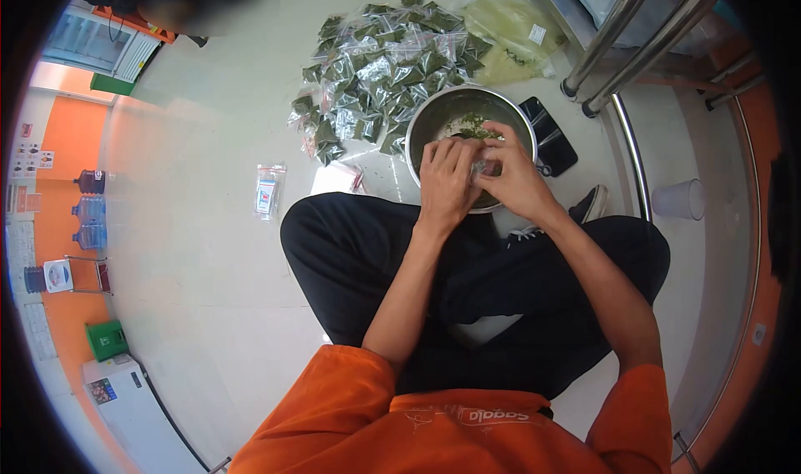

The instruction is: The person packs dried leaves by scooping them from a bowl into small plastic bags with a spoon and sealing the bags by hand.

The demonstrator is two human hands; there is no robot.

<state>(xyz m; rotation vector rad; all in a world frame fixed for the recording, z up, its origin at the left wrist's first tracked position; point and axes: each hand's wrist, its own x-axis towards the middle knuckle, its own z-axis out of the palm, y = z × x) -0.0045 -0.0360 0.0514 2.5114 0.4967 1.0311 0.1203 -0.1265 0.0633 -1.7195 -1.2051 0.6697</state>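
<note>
Head view: left hand (pixel 448 176) and right hand (pixel 516 176), fingers curled, grip a clear bag (pixel 481 168) over the metal bowl (pixel 427 122).

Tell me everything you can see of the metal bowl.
The round bowl looks like shiny, silvery metal, open-topped with a thin rim. It seems to stand on the floor before the folded legs, green bits inside. The left hand and right hand are over it; whether they touch it is unclear.
</note>
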